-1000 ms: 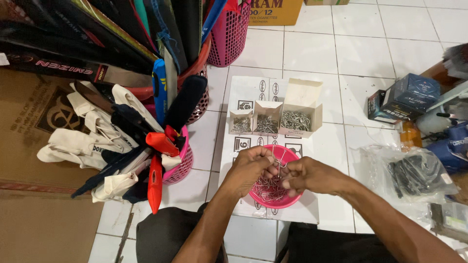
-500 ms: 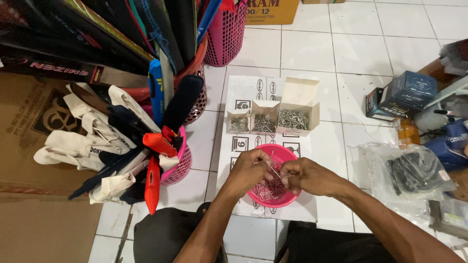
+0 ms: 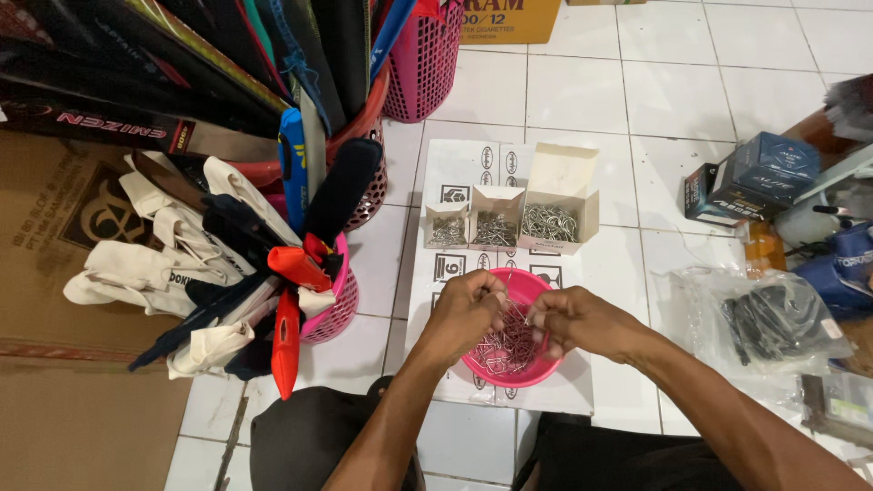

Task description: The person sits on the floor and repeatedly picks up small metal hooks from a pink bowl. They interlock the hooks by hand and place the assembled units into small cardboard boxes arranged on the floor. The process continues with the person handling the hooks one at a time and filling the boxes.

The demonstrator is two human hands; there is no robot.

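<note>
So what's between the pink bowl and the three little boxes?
In the head view, only a strip of the flat white cardboard sheet shows between the pink bowl and the three little boxes; the fingers hover just above the bowl's far rim.

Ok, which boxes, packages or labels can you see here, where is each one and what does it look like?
Three small open cardboard boxes: a row beyond the pink bowl, holding metal clips.
Yellow-brown carton: top edge, dark print.
Dark blue boxes: right, on floor tiles.
Clear plastic bag: right, dark items inside.
</note>
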